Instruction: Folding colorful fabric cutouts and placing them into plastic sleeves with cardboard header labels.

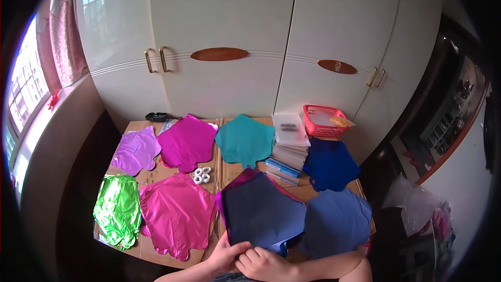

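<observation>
A stack of flat, uninflated foil balloons [263,209] tilts up in front of me, dark blue-grey on top with magenta and blue edges behind it. At its lower corner my left hand [228,256] is closed on the edge, thumb pointing right. Pressed against it, my right hand [265,265] has its fingers curled round the same corner, and its fingertips are partly hidden. To the left lies a pink foil balloon [180,211]. Beside my right forearm is a blue-grey foil balloon pile [336,222].
Cardboard [156,253] covers the table. On it lie green [119,211], lilac [136,150], magenta [188,143], teal [245,140] and navy [331,163] balloons, several white rolls [202,175], stacked packets [287,159] and a red basket [324,121]. White cabinets [219,15] stand behind.
</observation>
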Demonstrator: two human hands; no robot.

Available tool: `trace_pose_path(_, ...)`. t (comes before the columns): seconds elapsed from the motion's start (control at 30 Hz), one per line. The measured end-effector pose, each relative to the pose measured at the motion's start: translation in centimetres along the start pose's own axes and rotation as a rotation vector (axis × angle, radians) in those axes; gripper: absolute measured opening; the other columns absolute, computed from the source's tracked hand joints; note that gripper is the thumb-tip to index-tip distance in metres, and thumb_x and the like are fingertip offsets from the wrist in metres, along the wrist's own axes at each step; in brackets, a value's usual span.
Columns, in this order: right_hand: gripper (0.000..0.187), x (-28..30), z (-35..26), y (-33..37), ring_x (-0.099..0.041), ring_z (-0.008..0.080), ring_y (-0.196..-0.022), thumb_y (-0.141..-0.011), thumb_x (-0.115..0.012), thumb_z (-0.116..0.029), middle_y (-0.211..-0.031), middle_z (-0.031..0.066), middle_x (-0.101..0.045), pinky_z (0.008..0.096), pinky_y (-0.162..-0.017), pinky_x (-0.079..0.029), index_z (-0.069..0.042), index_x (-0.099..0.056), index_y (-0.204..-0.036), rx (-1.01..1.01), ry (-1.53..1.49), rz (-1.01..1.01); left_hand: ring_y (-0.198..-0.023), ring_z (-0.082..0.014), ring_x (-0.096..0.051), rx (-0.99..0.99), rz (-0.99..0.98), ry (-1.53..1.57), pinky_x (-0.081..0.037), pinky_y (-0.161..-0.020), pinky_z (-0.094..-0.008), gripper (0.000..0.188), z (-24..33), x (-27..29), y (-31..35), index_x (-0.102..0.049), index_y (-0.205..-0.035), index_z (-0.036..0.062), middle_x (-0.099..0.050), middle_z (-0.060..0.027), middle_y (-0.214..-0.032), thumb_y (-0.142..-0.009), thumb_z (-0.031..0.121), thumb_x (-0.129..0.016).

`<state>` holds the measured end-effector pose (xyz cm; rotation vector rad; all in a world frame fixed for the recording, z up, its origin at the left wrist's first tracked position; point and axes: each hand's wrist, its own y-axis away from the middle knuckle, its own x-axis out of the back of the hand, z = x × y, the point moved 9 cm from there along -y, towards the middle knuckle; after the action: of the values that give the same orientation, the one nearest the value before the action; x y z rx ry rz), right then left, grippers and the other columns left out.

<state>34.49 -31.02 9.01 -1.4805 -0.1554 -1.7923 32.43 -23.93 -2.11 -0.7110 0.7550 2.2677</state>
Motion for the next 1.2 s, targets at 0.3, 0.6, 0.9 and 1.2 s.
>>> trace_pose_path(0.3,0.028,2.0,4.9,2.3,-0.062,0.0222,-0.091,-0.080,-0.066,-0.029,-0.094,0.0081,-0.062,0.0301,-0.075,-0.050,-0.008,-0.061,-0.098,-0.194,-0.644,0.135,-0.085,-0.0228,-0.065,0.127,0.211,0.025,-0.056,-0.076,-0.0388,0.019,-1.8,4.7,-2.2,-0.056,-0.108,0.0007,-0.063,-0.0121,-0.100,-0.091,0.002,-0.050)
trace_pose_path(0.6,0.054,-10.1,19.2,13.0,-0.049,0.0334,-0.114,-0.078,-0.071,-0.029,-0.125,0.0165,-0.051,0.0407,-0.097,-0.042,-0.002,-0.051,-0.121,-0.848,-0.464,-0.148,-0.104,-0.0220,-0.057,0.212,0.232,0.032,-0.050,-0.085,-0.0394,0.031,-0.8,3.2,-3.8,-0.046,-0.124,0.0045,-0.056,-0.0098,-0.115,-0.094,0.011,-0.048)
trace_pose_path(0.9,0.072,-13.3,19.2,9.4,-0.043,0.0384,-0.116,-0.076,-0.073,-0.025,-0.125,0.0217,-0.048,0.0449,-0.099,-0.037,-0.001,-0.036,-0.133,-0.809,-0.611,-0.109,-0.104,-0.0213,-0.056,-0.041,0.126,-0.280,-0.042,-0.092,-0.0349,0.039,0.0,5.0,5.0,-0.042,-0.127,-0.0006,-0.056,-0.0138,-0.116,-0.089,0.002,-0.050)
trace_pose_path(1.2,0.069,-13.3,15.7,7.8,-0.047,0.0366,-0.113,-0.077,-0.072,-0.022,-0.123,0.0214,-0.050,0.0430,-0.099,-0.037,0.003,-0.035,-0.131,-0.738,-0.673,-0.141,-0.107,-0.0138,-0.054,0.442,-0.039,-0.326,-0.041,-0.097,-0.0308,0.037,-10.7,6.1,8.7,-0.054,-0.121,0.0006,-0.062,-0.0056,-0.112,-0.088,0.015,-0.064)
